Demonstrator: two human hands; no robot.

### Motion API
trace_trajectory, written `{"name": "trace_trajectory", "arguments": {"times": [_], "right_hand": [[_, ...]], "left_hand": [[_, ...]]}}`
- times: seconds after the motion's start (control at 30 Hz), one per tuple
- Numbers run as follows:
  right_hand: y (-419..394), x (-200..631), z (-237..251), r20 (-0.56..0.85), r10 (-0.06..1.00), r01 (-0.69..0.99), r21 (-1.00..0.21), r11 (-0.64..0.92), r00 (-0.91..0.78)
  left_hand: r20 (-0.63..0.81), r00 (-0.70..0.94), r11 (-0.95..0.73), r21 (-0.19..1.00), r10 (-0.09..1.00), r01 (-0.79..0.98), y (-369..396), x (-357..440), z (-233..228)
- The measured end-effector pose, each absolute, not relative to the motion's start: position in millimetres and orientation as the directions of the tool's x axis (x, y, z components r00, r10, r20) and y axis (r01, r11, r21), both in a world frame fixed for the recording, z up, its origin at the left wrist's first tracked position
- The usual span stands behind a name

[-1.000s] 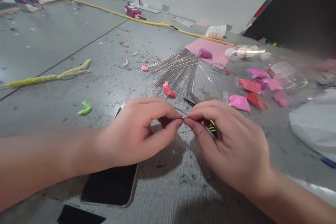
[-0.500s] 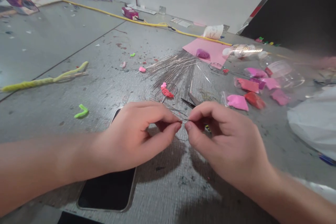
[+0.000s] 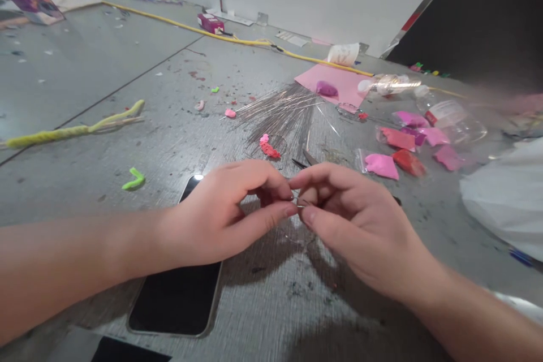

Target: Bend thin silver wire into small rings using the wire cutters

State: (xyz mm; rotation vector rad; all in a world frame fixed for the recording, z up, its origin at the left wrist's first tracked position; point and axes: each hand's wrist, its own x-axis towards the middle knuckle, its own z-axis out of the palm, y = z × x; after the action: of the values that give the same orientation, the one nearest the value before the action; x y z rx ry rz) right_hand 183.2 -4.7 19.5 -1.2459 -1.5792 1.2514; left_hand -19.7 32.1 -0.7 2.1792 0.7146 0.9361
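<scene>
Wire [image 3: 299, 202], thin, silvery and bent, sits pinched between both hands just right of the glossy black phone [image 3: 178, 288] on the scuffed grey table [image 3: 85, 68]. Left hand [image 3: 220, 218] curls knuckles-up, thumb and forefinger grasping the wire; right hand [image 3: 356, 226] mirrors it, fingertips clamped on the wire's other end. Compared with half a second ago, the fingertips have closed together and now overlap.
</scene>
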Motion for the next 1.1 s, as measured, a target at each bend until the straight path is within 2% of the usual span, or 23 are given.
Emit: {"name": "trace_trajectory", "arguments": {"times": [0.13, 0.2, 0.27, 0.4, 0.53, 0.6, 0.67, 0.8, 1.0, 1.07, 1.1], "right_hand": [[4, 192, 15, -0.164, 0.92, 0.009, -0.985, -0.172, -0.357], [6, 194, 14, -0.14, 0.928, 0.056, -0.99, -0.128, -0.345], [6, 193, 13, -0.023, 0.963, 0.237, -0.971, 0.043, -0.267], [2, 187, 11, 0.285, 0.935, 0.581, -0.732, 0.355, -0.212], [-3, 183, 7, 0.574, 0.763, 0.726, -0.384, 0.571, -0.297], [-5, 182, 7, 0.638, 0.677, 0.75, -0.227, 0.622, -0.368], [-6, 183, 8, 0.639, 0.642, 0.749, -0.151, 0.645, -0.424], [-6, 183, 8, 0.651, 0.62, 0.744, -0.123, 0.657, -0.439], [-11, 177, 6, 0.654, 0.661, 0.783, -0.165, 0.599, -0.368], [-12, 176, 8, 0.623, 0.714, 0.775, -0.262, 0.575, -0.319], [-12, 176, 9, 0.582, 0.759, 0.748, -0.357, 0.56, -0.292]], "left_hand": [[0.385, 0.595, -0.604, 0.767, 0.705, 0.219, 35, -20, 0], [0.326, 0.578, -0.535, 0.811, 0.748, 0.236, 36, -19, 1], [0.272, 0.554, -0.468, 0.848, 0.787, 0.249, 36, -18, 2], [0.216, 0.526, -0.384, 0.893, 0.822, 0.233, 32, -14, 3], [0.165, 0.52, -0.317, 0.923, 0.838, 0.219, 26, -12, 2], [0.146, 0.527, -0.292, 0.934, 0.837, 0.204, 24, -13, 2], [0.148, 0.544, -0.288, 0.94, 0.826, 0.183, 24, -14, 1], [0.213, 0.558, -0.368, 0.912, 0.802, 0.18, 24, -16, 1], [0.288, 0.588, -0.472, 0.863, 0.756, 0.184, 26, -16, 5], [0.286, 0.578, -0.469, 0.862, 0.764, 0.194, 27, -16, 5], [0.277, 0.574, -0.456, 0.869, 0.77, 0.193, 27, -16, 5]]}}
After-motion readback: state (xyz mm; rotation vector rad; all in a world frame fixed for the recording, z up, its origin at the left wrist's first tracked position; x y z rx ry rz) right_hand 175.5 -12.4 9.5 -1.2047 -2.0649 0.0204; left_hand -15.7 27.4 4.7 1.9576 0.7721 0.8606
